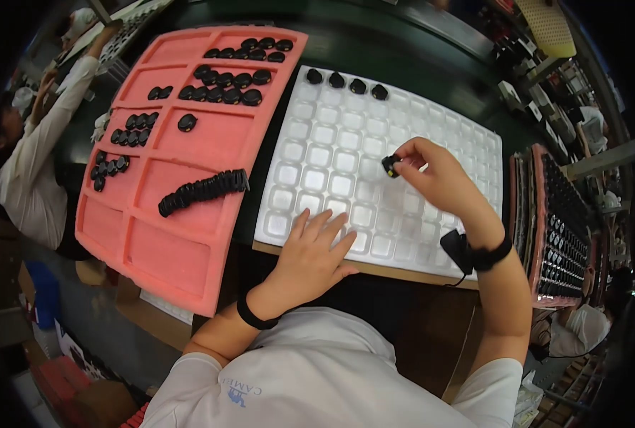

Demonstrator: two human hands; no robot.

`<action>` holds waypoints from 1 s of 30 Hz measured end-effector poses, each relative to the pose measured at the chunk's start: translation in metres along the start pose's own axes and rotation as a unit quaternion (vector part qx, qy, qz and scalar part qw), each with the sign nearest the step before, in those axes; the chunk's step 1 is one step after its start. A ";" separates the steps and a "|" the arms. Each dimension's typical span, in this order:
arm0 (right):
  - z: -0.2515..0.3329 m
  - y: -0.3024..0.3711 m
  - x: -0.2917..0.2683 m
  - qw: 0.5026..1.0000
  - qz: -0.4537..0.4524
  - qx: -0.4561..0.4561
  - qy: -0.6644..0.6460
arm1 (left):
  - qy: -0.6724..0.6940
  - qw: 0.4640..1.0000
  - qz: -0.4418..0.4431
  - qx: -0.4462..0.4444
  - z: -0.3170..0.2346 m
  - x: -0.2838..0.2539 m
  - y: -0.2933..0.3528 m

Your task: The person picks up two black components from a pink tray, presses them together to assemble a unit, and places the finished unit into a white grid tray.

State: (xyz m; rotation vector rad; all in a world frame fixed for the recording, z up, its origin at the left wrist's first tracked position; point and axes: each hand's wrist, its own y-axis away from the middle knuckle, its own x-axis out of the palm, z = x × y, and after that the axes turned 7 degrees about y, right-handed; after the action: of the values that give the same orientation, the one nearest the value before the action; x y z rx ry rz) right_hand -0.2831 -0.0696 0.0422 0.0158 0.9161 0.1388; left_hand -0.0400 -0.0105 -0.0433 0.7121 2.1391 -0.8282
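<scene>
A white plastic tray [353, 160] with rows of square pockets lies before me. Several small round black parts [358, 86] sit in pockets along its far edge. Between thumb and fingertips, my right hand [431, 171] pinches a small black part [390, 166] above the tray's middle. My left hand [310, 250] lies flat, fingers spread, on the tray's near left edge and holds nothing. To the left, a pink foam tray [162, 260] carries groups of black parts in its compartments, including a long tilted row of black parts [202, 192].
A black box on a strap [457, 250] hangs by my right wrist. Stacked trays of dark parts [563, 228] stand at the right. A person in a white sleeve [36, 167] works at the far left. Brown cardboard [374, 271] shows under the white tray.
</scene>
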 end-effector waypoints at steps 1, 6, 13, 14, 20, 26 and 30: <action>-0.015 -0.016 -0.005 1.000 0.005 0.025 0.012 | -0.010 1.000 0.016 -0.008 0.001 0.002 0.001; -0.068 -0.092 -0.021 0.988 -0.020 0.094 0.123 | -0.009 1.000 0.016 0.002 0.003 -0.002 0.000; -0.096 -0.143 -0.011 0.970 -0.139 0.113 0.166 | 0.001 0.999 0.045 -0.012 0.002 -0.004 0.001; -0.096 -0.146 -0.010 0.970 -0.139 0.110 0.166 | 0.000 0.999 0.043 -0.014 0.003 -0.003 0.001; -0.098 -0.148 -0.003 0.967 -0.135 0.115 0.185 | -0.014 0.999 0.046 -0.001 0.007 -0.001 0.002; -0.092 -0.139 -0.003 0.959 -0.172 0.092 0.207 | -0.041 0.998 0.043 0.004 0.007 0.001 0.003; -0.113 -0.132 0.000 0.910 -0.250 0.065 0.324 | -0.017 0.999 0.035 0.007 0.005 -0.001 0.002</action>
State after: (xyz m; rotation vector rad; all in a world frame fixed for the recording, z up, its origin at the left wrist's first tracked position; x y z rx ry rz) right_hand -0.3580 -0.2052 -0.0361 -0.1515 1.5637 -0.4235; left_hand -0.0355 -0.0132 -0.0459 0.7699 2.0688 -0.8130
